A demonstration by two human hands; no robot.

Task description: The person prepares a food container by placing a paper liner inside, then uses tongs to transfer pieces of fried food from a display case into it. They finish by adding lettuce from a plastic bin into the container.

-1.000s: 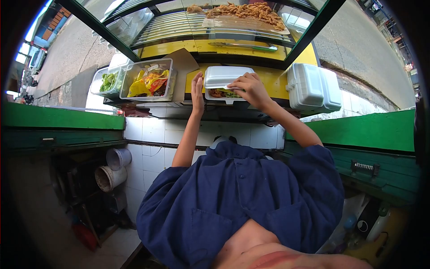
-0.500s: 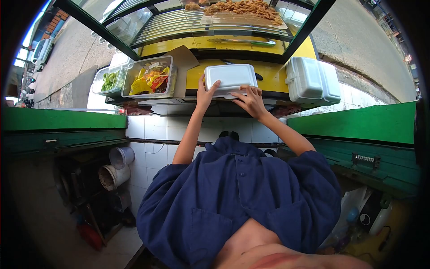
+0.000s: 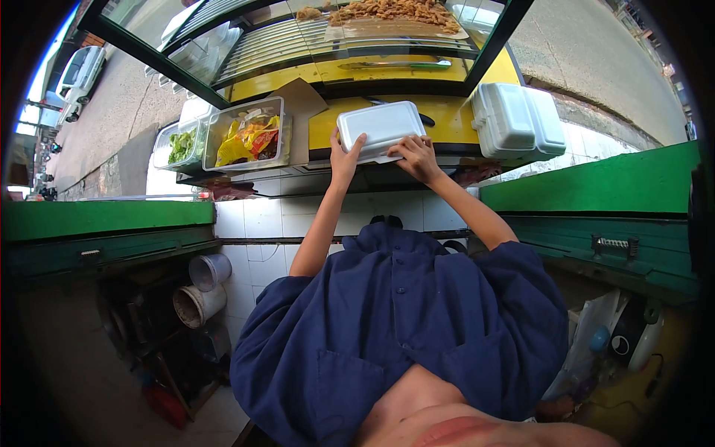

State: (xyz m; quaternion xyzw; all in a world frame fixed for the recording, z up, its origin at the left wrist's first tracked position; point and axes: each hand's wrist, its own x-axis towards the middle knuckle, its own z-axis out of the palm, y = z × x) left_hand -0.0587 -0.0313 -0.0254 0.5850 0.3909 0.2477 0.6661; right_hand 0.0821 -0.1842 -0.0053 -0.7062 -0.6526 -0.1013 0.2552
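A closed white foam takeaway box (image 3: 381, 127) is between my two hands above the yellow counter (image 3: 454, 128). My left hand (image 3: 345, 158) grips its left side, thumb on the lid's edge. At the front right corner, the fingers of my right hand (image 3: 417, 158) are bent against the front rim and tab. The box tilts slightly, its right side farther from me. Partly hidden behind it lies a knife with a black handle (image 3: 427, 120).
Left on the counter stand a clear tub of sachets (image 3: 252, 138) and a tub of green leaves (image 3: 181, 147). More foam boxes (image 3: 509, 119) are stacked at the right. Behind, a glass case holds fried pieces (image 3: 395, 16); a long blade (image 3: 395, 65) lies by it.
My right fingers have curled in closer on the front corner of the foam box. The box has turned slightly. The whole view has shifted and tilted a little.
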